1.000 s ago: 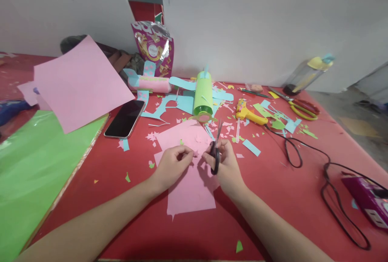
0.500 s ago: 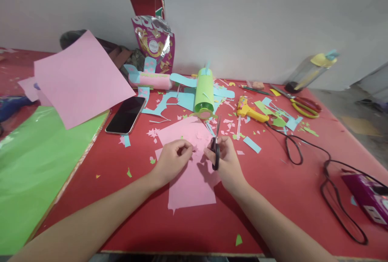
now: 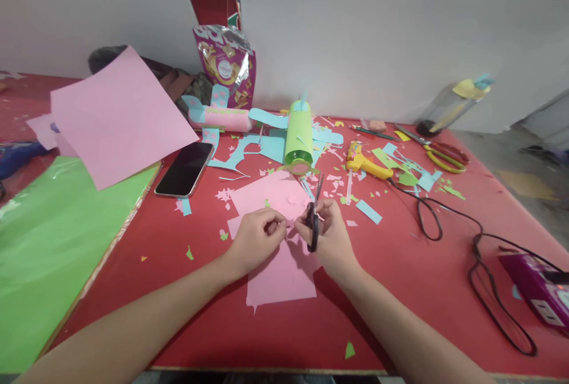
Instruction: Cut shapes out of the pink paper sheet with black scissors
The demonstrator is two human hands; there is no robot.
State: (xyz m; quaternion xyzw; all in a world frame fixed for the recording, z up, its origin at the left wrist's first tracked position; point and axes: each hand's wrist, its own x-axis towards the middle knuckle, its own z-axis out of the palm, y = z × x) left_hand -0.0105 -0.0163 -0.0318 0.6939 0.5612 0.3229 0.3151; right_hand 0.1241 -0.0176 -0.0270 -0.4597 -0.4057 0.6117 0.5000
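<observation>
One small pink paper scrap (image 3: 290, 223) is btwn the hands, over a pink sheet (image 3: 280, 284): L hand (image 3: 256, 236) pinches it, R hand (image 3: 332, 239) has fingers round scissors (image 3: 315, 229). Prob. v. light, flimsy, tears easily; best held by edges.

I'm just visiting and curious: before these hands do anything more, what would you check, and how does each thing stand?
1. Scissors secure in the right hand: ok, fingers around the black handles.
2. Scissor blades aimed away from the left hand: ok, they point toward the far side of the table.
3. Small pink piece held: ok, at the left hand's fingertips.
4. Yellow glue gun clear of both hands: ok, it lies beyond the right hand.
5. Glue gun cool: cannot tell; heat doesn't show.
6. Table free of paper scraps: not ok, they lie scattered about.
</observation>
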